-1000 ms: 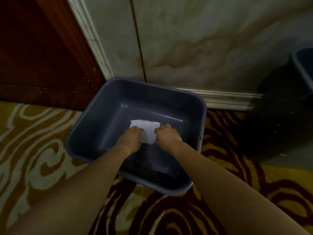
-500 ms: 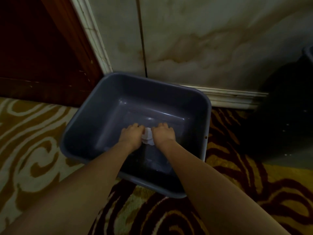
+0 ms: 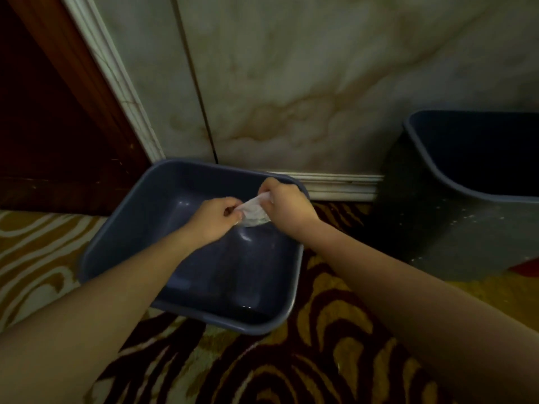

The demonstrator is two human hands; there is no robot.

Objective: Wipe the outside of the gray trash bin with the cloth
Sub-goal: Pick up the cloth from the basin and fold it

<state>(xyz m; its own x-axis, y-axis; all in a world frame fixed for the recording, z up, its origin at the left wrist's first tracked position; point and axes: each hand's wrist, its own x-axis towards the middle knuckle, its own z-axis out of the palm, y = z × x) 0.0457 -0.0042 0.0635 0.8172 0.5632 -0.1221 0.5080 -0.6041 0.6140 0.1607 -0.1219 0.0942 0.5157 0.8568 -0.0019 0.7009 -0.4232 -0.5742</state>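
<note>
A small white cloth is bunched up just above the centre of the frame and is held from both sides — the left hand is closed on its left end, the right hand on its right end, each grip curled tightly around the fabric. The cloth is stretched and twisted between the two fists. It is held over a shallow blue-gray basin, which is set on a patterned carpet of gold, cream and dark red swirls in the lower half of the frame. The gray trash bin is seen at the right edge, well apart from the hands, standing by the wall. Behind both, a pale marbled wall with a white baseboard fills the upper frame — dark wood panelling is seen at the upper left.
</note>
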